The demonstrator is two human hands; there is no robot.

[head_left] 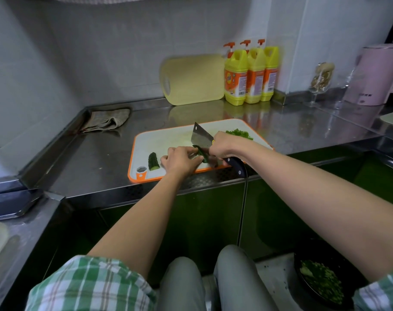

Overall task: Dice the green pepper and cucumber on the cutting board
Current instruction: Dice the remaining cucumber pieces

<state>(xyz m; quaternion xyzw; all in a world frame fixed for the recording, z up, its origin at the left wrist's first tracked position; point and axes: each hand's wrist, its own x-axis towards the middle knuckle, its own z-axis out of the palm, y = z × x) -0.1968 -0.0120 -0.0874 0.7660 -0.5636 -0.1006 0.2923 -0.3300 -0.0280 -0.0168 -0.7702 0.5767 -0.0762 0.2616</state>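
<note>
A white cutting board [159,138] with an orange rim lies on the steel counter. My right hand [224,145] grips the dark handle of a cleaver [201,136], whose blade stands on the board against a dark green cucumber piece [201,153]. My left hand [181,160] holds that piece down with curled fingertips, right beside the blade. Another cucumber chunk [153,161] lies apart at the board's left end. A pile of diced green pepper [239,133] sits at the board's far right corner, partly hidden behind my right hand.
A crumpled grey cloth [108,121] lies at the back left of the counter. A yellow board [193,79] leans on the wall beside three yellow detergent bottles [250,75]. A glass [321,78] and pink kettle [375,75] stand at right. A black bowl [321,283] of chopped greens sits low right.
</note>
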